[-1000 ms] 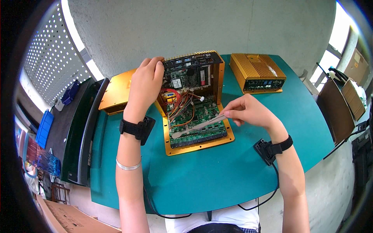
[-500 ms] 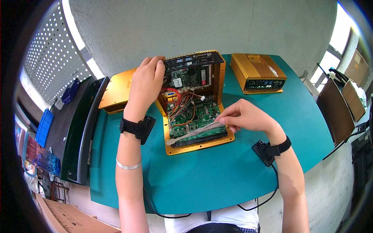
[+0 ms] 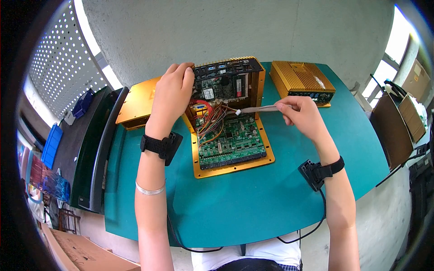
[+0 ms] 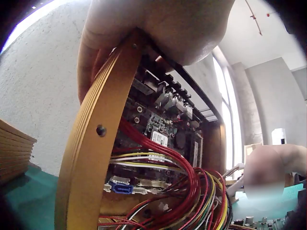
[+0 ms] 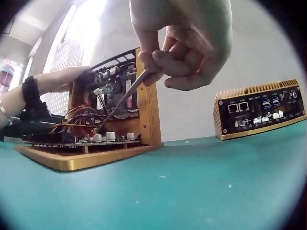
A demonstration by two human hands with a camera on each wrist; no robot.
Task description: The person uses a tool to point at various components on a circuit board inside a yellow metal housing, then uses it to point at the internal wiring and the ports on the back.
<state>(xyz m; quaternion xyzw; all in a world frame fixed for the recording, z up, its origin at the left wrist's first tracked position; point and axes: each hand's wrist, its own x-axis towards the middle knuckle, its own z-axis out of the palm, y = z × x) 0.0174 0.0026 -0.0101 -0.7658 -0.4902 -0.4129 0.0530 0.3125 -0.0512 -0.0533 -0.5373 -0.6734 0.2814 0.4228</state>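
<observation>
My left hand [image 3: 174, 88] grips the top corner of the raised half of a gold computer case [image 3: 261, 90], keeping it upright. In the left wrist view the fingers wrap over its edge. My right hand [image 3: 303, 115] pinches a slim grey stick-like tool [image 3: 262, 109] by one end; its kind cannot be told. The tool slants down into the case in the right wrist view, its far end among the wires. A bundle of coloured wires [image 3: 214, 119] with a loose white plug [image 3: 238, 112] hangs between the two halves. The green circuit board [image 3: 233, 144] lies flat in the lower half.
A second gold case [image 3: 300, 81] with black port panel stands at the back right. Another gold box [image 3: 135, 104] lies left of the open one. All rest on a green table [image 3: 217, 203]. A dark shelf edge [image 3: 106, 153] borders the left side.
My right hand has moved up and away from the board's front edge, taking the tool back to the wires near the raised half. My left hand keeps its grip on the case.
</observation>
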